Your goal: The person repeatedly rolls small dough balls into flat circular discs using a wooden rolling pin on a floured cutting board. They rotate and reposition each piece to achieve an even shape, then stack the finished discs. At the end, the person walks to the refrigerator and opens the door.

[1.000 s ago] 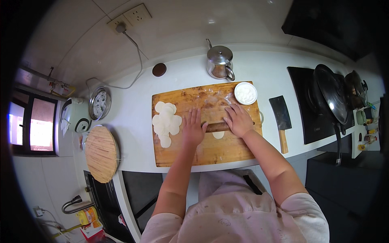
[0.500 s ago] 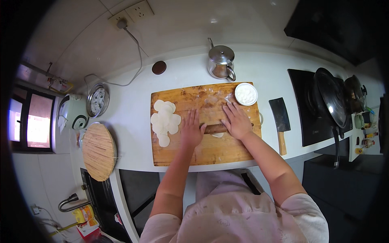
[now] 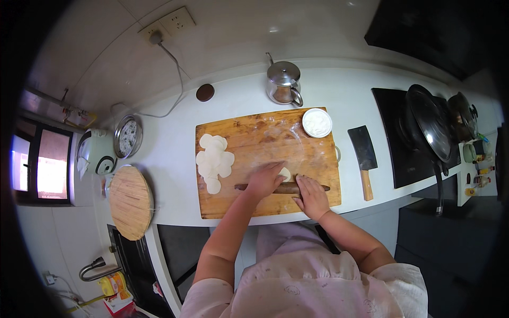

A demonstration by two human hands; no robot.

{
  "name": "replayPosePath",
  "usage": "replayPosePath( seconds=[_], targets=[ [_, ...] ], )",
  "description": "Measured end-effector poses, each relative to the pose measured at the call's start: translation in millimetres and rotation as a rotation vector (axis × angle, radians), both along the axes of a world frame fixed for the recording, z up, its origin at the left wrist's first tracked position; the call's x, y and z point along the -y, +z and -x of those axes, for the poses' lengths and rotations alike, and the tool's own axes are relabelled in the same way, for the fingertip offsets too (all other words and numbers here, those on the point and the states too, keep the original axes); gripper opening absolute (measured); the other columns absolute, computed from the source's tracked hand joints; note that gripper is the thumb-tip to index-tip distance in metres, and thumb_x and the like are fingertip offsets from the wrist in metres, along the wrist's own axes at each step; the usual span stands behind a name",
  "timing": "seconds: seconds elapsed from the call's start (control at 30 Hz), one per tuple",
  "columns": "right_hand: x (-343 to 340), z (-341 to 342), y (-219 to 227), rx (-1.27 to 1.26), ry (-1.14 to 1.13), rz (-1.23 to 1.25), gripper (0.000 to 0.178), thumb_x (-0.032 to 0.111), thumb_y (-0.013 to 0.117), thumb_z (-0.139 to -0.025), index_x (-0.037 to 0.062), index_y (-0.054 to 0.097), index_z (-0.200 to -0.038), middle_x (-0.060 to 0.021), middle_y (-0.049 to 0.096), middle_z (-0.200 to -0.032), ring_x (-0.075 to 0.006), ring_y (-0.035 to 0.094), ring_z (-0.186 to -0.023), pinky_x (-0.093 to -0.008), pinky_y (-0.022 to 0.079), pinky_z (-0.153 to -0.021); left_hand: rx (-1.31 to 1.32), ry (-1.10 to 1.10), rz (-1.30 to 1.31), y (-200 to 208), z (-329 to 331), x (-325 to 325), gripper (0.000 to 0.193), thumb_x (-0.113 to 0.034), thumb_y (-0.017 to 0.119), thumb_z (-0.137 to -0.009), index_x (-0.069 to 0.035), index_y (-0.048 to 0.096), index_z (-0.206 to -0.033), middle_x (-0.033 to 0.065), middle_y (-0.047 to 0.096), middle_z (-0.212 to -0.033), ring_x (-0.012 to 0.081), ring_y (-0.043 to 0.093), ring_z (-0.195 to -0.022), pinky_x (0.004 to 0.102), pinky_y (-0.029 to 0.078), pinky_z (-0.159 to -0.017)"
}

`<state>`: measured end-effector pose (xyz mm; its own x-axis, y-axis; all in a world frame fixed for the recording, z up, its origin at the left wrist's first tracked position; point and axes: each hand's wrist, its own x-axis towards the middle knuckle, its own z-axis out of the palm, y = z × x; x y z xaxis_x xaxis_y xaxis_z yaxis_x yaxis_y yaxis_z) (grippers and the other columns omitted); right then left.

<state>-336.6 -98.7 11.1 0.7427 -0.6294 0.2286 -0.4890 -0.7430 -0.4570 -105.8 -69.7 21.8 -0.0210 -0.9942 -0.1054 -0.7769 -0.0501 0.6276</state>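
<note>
A dark brown rolling pin (image 3: 286,188) lies crosswise near the front of the wooden board (image 3: 249,204). My left hand (image 3: 265,180) reaches over its left part, fingers and thumb closed at the left edge of a small white dough round (image 3: 286,173) just beyond the pin. Over the pin's right part is my right hand (image 3: 314,196), its fingers on the far side and its thumb on the near side. Flattened dough wrappers (image 3: 214,159) lie overlapping at the board's left. A white bowl of flour (image 3: 317,123) stands at its far right corner.
A cleaver (image 3: 363,153) lies right of the board, before the hob (image 3: 389,132) with its black pan (image 3: 430,122). Behind the board stand a metal kettle (image 3: 283,79) and a brown lid (image 3: 205,93). A metal bowl (image 3: 128,137) and a round slatted tray (image 3: 131,201) are at left.
The rolling pin has moved nearer to me, off the dough round, which now shows beyond it. My left hand has turned inward to the dough; my right hand has come nearer with the pin.
</note>
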Motion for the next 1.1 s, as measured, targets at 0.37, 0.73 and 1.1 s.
replayPosePath(
  seconds=[0.37,0.73,1.1],
  targets=[
    [-1.3,22.0,-1.8,0.000,-0.001,-0.027,0.047,0.012,0.075,-0.075,0.0134,0.064,-0.121,-0.0048,0.061,-0.108,-0.0266,0.059,-0.103,-0.0393,0.047,-0.091,0.043,-0.024,-0.138,-12.9,-7.8,35.1,0.020,-0.015,0.080,-0.077,-0.010,0.070,-0.093,0.0085,0.067,-0.100,0.0295,0.063,-0.101,0.0414,0.052,-0.086],
    [1.6,36.9,0.9,-0.011,0.030,-0.070,0.051,0.013,0.076,-0.075,0.0161,0.064,-0.125,-0.0036,0.061,-0.110,-0.0251,0.058,-0.106,-0.0384,0.047,-0.093,0.092,-0.059,-0.131,-22.0,-19.4,27.5,0.017,-0.018,0.081,-0.075,-0.010,0.070,-0.086,0.0077,0.068,-0.091,0.0288,0.066,-0.088,0.0409,0.053,-0.076],
    [5.6,48.1,-1.7,-0.017,0.040,-0.099,0.051,0.013,0.076,-0.075,0.0167,0.064,-0.125,-0.0037,0.061,-0.112,-0.0256,0.058,-0.108,-0.0388,0.047,-0.094,0.127,-0.253,0.276,13.4,-3.8,33.7,0.016,-0.015,0.075,-0.081,-0.008,0.069,-0.094,0.0074,0.070,-0.099,0.0297,0.065,-0.096,0.0436,0.050,-0.088]
  ],
)
